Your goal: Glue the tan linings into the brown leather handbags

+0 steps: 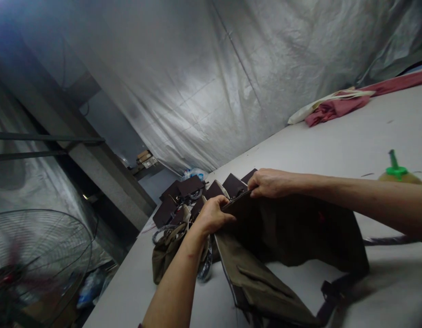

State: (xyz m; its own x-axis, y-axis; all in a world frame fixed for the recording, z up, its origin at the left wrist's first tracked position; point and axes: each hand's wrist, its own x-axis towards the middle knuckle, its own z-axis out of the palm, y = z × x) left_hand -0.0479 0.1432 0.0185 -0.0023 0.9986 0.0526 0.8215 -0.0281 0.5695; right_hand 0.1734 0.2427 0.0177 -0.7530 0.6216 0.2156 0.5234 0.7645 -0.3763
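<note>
An olive-brown fabric bag (261,282) with a dark inner side is spread open over the white table in front of me. My right hand (268,182) pinches the far end of its upper edge. Closer in, my left hand (213,215) grips the same edge, with the fingers over the rim and the thumb on the near side. A dark strap with a buckle (328,290) trails from the bag's lower right, blurred. Just beyond my hands lie several dark brown flat-topped bags (235,186), and a slumped olive bag (166,255) rests left of my left forearm.
On the white table (333,155), a yellowish bottle with a green nozzle (397,172) stands partly behind my right forearm. Red cloth (337,109) lies at the far right. A grey plastic sheet (231,82) hangs behind. A caged fan (36,259) is at lower left.
</note>
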